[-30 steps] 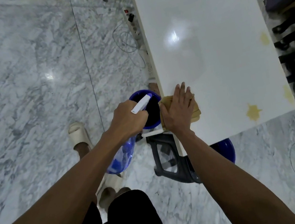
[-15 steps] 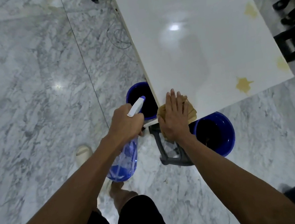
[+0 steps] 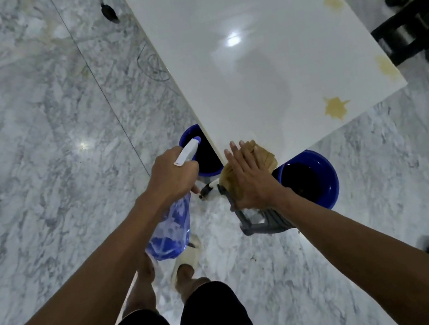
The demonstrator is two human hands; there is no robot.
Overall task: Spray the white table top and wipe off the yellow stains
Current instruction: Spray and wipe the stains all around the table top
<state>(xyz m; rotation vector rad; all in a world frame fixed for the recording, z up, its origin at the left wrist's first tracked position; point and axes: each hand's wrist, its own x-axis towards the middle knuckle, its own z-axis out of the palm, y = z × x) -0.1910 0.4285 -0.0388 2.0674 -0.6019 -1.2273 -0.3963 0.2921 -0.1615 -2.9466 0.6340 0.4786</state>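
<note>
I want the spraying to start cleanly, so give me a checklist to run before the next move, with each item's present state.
1. Spray bottle held: ok, the left hand grips its neck.
2. Nozzle aimed at the table top: ok, roughly, though it sits over a blue bucket.
3. Cloth ready: ok, flat under the right hand at the table's near corner.
4. Yellow stains removed: not ok, three visible.
5. Finger on trigger: cannot tell.
6. Liquid in bottle: ok, blue liquid shows.
</note>
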